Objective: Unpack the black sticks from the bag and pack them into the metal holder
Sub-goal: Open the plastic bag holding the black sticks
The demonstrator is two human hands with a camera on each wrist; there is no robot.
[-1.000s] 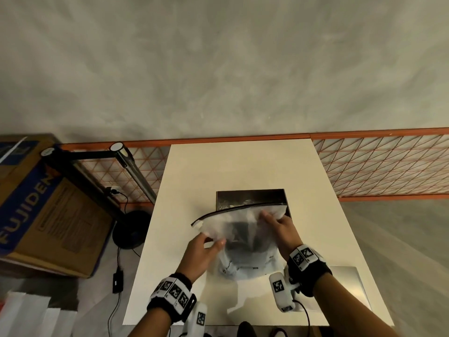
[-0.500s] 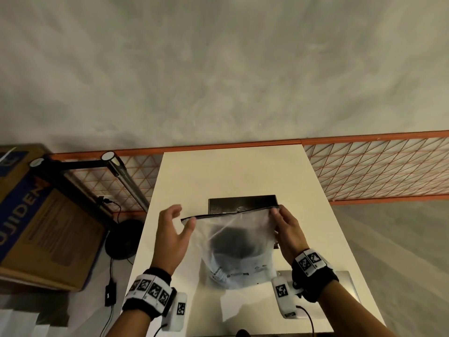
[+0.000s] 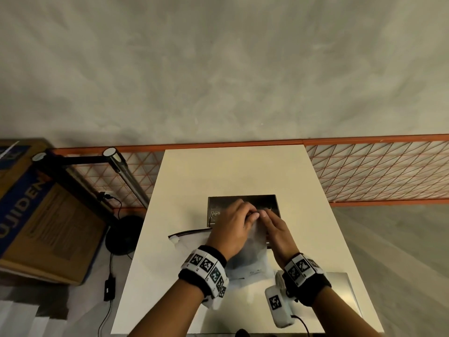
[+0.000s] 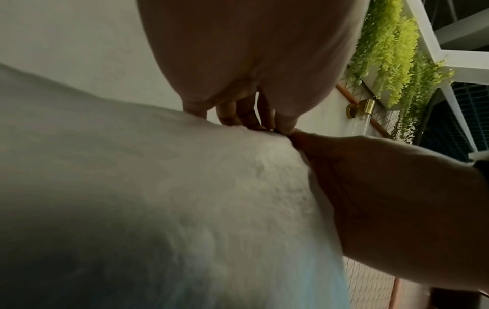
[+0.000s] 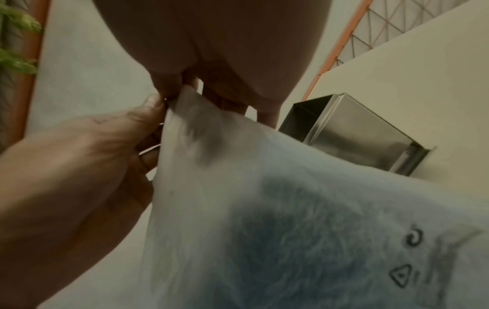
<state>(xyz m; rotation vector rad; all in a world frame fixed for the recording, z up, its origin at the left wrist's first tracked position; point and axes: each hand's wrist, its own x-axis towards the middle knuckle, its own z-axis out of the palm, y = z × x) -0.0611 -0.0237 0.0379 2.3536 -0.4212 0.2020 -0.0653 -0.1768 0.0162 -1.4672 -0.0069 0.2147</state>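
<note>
Both hands, the left hand (image 3: 232,228) and right hand (image 3: 277,231), pinch the frosted bag's (image 5: 264,198) top edge together above the metal holder (image 3: 269,201).

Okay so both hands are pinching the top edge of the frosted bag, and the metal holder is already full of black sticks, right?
Not quite. Both hands, left hand and right hand, do pinch the bag's top edge, but the metal holder looks empty in the right wrist view; a dark mass shows inside the bag.
</note>
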